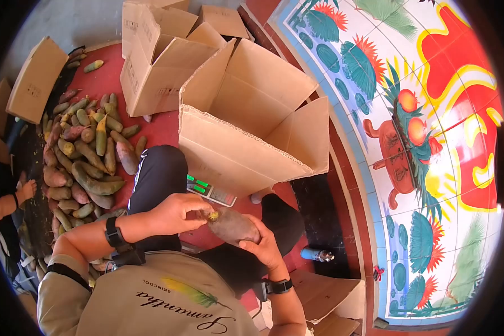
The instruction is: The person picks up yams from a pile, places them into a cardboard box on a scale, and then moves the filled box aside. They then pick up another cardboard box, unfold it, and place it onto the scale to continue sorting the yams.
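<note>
My right hand [265, 246] is wrapped round the lower right end of a plump, brownish-purple, gourd-like vegetable [229, 227], held over my lap. At its other end sits a small yellow tip [213, 215]. My left hand [179, 214] is closed in a pinch against that tip, its fingertips partly hidden. Just beyond the hands, a digital scale [221, 196] with green displays lies on the floor, partly covered by a large open cardboard box [235, 143].
A heap of similar green, brown and purplish vegetables [87, 162] lies left on a red mat [157, 131]. More boxes [162, 73] stand behind. A blue bottle [317, 255] lies right, near a painted tile wall [431, 157]. Another person's hand [26, 191] shows at far left.
</note>
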